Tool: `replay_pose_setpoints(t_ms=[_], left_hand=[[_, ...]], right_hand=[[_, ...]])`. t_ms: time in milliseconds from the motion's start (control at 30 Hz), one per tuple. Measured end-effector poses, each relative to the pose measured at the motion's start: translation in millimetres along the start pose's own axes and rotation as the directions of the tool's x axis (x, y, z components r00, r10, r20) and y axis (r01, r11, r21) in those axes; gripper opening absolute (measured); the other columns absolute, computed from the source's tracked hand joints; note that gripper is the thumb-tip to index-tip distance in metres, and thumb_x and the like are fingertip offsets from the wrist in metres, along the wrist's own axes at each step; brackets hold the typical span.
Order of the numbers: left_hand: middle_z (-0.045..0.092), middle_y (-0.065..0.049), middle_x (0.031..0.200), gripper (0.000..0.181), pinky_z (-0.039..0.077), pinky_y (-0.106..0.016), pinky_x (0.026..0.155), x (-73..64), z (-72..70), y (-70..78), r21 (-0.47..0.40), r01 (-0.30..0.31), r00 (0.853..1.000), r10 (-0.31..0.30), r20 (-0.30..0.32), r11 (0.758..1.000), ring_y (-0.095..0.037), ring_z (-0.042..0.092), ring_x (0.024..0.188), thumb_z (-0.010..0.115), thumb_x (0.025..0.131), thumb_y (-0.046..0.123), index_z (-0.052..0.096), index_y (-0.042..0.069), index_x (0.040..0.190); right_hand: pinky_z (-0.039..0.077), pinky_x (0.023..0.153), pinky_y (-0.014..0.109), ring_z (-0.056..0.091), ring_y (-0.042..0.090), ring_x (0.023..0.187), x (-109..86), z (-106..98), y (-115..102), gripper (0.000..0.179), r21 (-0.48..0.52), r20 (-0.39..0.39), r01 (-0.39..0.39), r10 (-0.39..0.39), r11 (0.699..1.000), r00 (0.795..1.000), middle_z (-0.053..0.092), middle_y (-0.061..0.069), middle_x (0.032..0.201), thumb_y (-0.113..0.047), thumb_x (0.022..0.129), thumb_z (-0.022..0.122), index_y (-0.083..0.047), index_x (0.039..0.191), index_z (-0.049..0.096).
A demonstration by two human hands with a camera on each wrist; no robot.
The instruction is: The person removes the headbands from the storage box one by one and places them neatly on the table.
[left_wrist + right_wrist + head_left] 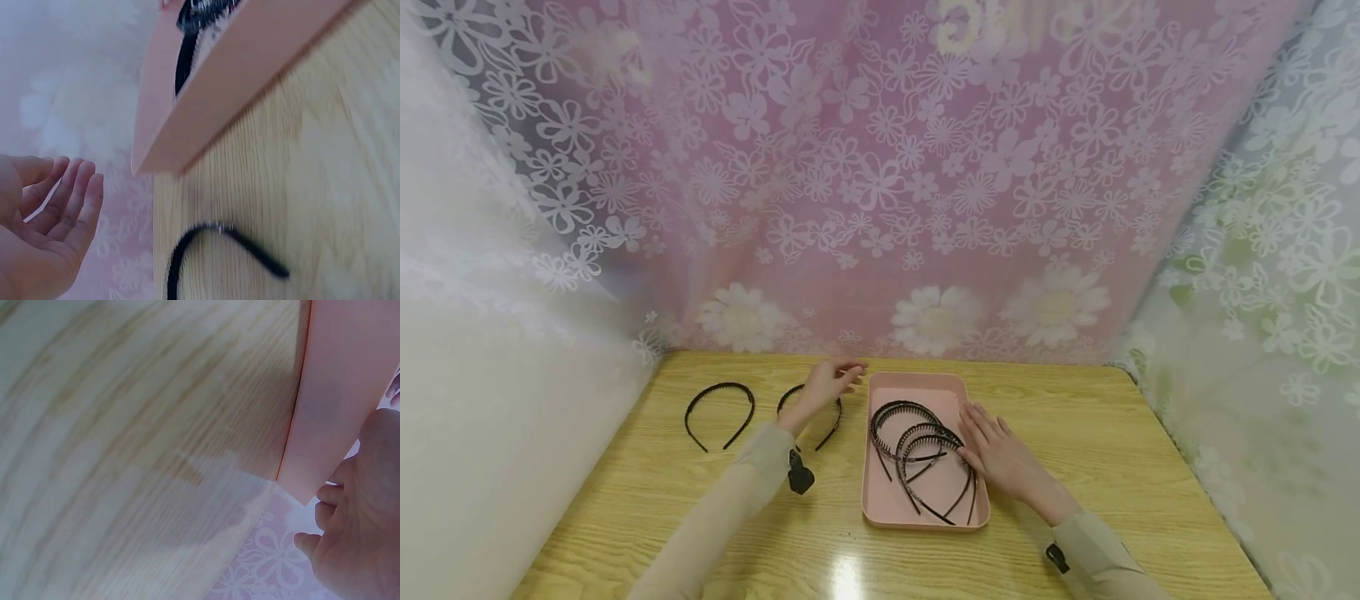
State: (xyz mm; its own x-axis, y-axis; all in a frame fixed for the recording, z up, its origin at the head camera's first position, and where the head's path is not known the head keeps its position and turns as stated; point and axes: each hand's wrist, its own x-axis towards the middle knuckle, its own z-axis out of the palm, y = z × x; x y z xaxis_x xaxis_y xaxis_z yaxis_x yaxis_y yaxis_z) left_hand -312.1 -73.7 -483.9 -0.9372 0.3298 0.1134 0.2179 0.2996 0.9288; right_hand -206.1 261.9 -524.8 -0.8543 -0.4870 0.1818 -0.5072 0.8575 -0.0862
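Observation:
A pink tray [917, 381] stands on the table with several black toothed headbands [901, 408] lying overlapped in it. My right hand [1000, 454] rests at the tray's right rim, fingers nearly straight and thumb reaching over the edge. Left of the tray, my left hand [826, 387] hovers with loosely bent fingers and nothing in them. Under that hand and wrist lies another headband [829, 435], partly hidden in the head view. The left wrist view shows the hand empty, apart from the tray wall [219, 87] and the headband [250, 247] on the table.
A further black headband [751, 408] lies at the table's left, its open ends toward me. The wooden table [1075, 417] meets a pink flowered curtain [865, 208] at its back edge. Pale curtains [1285, 333] hang on both sides.

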Motion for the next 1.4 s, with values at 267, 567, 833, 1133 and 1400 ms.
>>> replay_pose_setpoints(t_ms=[267, 567, 833, 1133, 1400], left_hand=[[0.067, -0.027, 0.122, 0.03, 0.057, -0.053, 0.088, -0.5, 22.8, 8.0, -0.018, -0.041, 0.996, 0.042, 0.083, 0.999, -0.044, 0.067, 0.108, 0.055, 0.106, 0.014, 0.066, -0.004, 0.128], [0.066, -0.027, 0.122, 0.033, 0.059, -0.049, 0.087, -4.9, 46.7, 11.8, -0.019, -0.004, 0.988, 0.007, 0.153, 1.0, -0.043, 0.066, 0.108, 0.054, 0.107, 0.014, 0.063, -0.006, 0.131], [0.068, -0.025, 0.119, 0.031, 0.061, -0.049, 0.077, -7.5, 60.9, 12.3, 0.078, -0.021, 0.974, 0.003, 0.226, 0.997, -0.042, 0.071, 0.093, 0.056, 0.105, 0.012, 0.064, -0.005, 0.13], [0.073, -0.015, 0.108, 0.029, 0.06, -0.029, 0.072, -9.6, 72.0, 11.5, 0.192, -0.018, 0.957, -0.039, 0.289, 0.981, -0.022, 0.072, 0.087, 0.06, 0.104, 0.013, 0.067, -0.003, 0.128], [0.073, -0.014, 0.114, 0.03, 0.058, -0.029, 0.071, -13.3, 75.1, 15.1, 0.262, -0.001, 0.929, -0.095, 0.357, 0.965, -0.023, 0.072, 0.081, 0.06, 0.104, 0.017, 0.069, 0.001, 0.127]], right_hand=[[0.033, 0.113, 0.063, 0.034, 0.044, 0.146, -0.2, 1, 1, 0.064, -0.012, -0.025, 0.021, -0.022, 1.0, 0.999, 0.038, 0.027, 0.156, -0.027, 0.103, 0.06, 0.008, 0.152, 0.038], [0.036, 0.112, 0.063, 0.035, 0.044, 0.145, -0.9, 9, 7, 0.062, -0.038, -0.064, 0.059, -0.061, 0.998, 0.996, 0.039, 0.026, 0.156, -0.028, 0.103, 0.058, 0.007, 0.151, 0.04], [0.034, 0.112, 0.065, 0.037, 0.047, 0.143, -0.8, 2, 1, 0.062, -0.007, -0.061, 0.048, -0.049, 0.999, 0.997, 0.04, 0.028, 0.155, -0.024, 0.102, 0.061, 0.01, 0.15, 0.041], [0.032, 0.114, 0.063, 0.033, 0.044, 0.146, -0.1, 1, 0, 0.063, -0.013, -0.034, 0.021, -0.021, 1.0, 0.999, 0.037, 0.027, 0.157, -0.026, 0.103, 0.059, 0.008, 0.152, 0.037], [0.038, 0.108, 0.065, 0.038, 0.045, 0.143, -3.5, 6, 5, 0.057, -0.032, -0.097, 0.082, -0.085, 0.996, 0.992, 0.044, 0.028, 0.152, -0.03, 0.105, 0.055, 0.006, 0.148, 0.045]])
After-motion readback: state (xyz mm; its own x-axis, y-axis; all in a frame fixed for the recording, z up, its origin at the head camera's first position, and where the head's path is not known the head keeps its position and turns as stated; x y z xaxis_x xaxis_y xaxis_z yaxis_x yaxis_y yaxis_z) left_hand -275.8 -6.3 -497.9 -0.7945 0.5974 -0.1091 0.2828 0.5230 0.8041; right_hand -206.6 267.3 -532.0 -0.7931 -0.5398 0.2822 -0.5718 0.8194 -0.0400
